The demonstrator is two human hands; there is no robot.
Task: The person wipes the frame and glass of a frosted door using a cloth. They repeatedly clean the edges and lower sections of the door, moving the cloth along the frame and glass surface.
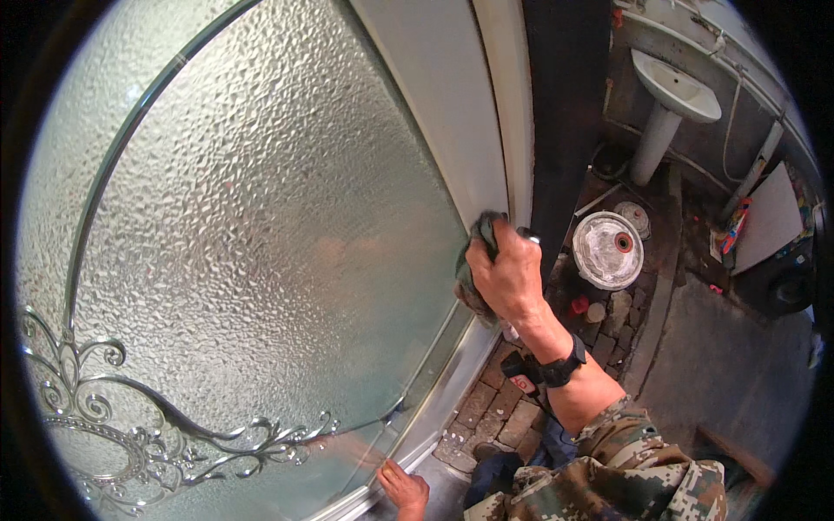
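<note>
A door panel of textured glass [280, 215] with silver scrollwork [247, 436] fills the left of the view. My right hand [508, 267] grips a crumpled dark grey-green cloth [479, 260] against the white frame [449, 130] at the glass edge. A black band circles that wrist. Lower down, my left hand [404, 485] rests with bent fingertips at the silver lower frame strip [423, 433]; nothing shows in it, and its palm is hidden.
A white pedestal sink [677, 88] stands against the far wall. On the brick floor [518, 420] lie a round white basin-like object [589, 251] and small debris. A black-and-red tool [521, 378] shows beneath my right forearm. A pale board [769, 221] leans at right.
</note>
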